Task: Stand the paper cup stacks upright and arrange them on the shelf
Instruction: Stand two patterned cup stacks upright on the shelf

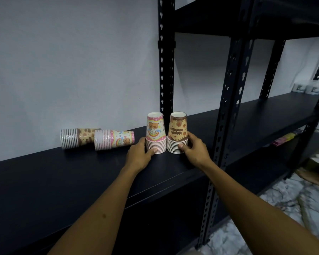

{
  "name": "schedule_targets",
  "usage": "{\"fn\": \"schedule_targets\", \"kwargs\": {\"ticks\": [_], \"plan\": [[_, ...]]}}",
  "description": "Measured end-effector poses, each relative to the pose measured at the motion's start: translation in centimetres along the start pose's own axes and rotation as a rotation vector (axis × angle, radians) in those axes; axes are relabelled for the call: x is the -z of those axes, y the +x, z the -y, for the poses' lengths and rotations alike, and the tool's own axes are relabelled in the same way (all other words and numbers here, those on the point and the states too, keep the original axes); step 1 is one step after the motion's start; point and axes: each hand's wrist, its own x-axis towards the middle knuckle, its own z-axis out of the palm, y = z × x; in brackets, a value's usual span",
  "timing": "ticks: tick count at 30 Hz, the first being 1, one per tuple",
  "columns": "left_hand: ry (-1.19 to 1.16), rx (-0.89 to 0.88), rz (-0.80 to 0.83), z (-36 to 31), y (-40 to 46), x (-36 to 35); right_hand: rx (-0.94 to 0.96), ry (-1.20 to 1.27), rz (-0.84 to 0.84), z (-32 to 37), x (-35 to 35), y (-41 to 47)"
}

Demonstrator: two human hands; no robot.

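Two paper cup stacks stand mouth-down, side by side, on the black shelf. My left hand grips the rims at the base of the pink stack. My right hand grips the base of the brown stack. Two more stacks lie on their sides further left, against the wall: a brown one behind and a pink one in front of it.
A black slotted upright post rises just behind the standing stacks, and another post stands at the shelf's front right. The shelf board continues right, with small boxes at its far end. Lower shelves and a marbled floor lie at right.
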Motion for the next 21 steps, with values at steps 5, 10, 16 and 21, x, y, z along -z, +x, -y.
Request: {"fn": "schedule_targets", "kwargs": {"ticks": [5,10,16,21], "plan": [[-0.057,0.008,0.001,0.15,-0.14,-0.09,0.004,-0.022,0.014,-0.09,0.01,-0.12],[-0.068,0.011,-0.018,0.08,-0.10,-0.05,0.003,-0.035,0.011,-0.13,-0.04,0.00],[-0.032,0.032,-0.026,0.18,0.10,-0.41,0.012,-0.044,0.001,-0.09,-0.03,-0.16],[-0.030,0.040,-0.027,0.04,0.11,-0.40,0.008,-0.053,0.004,-0.05,-0.01,-0.29]]}}
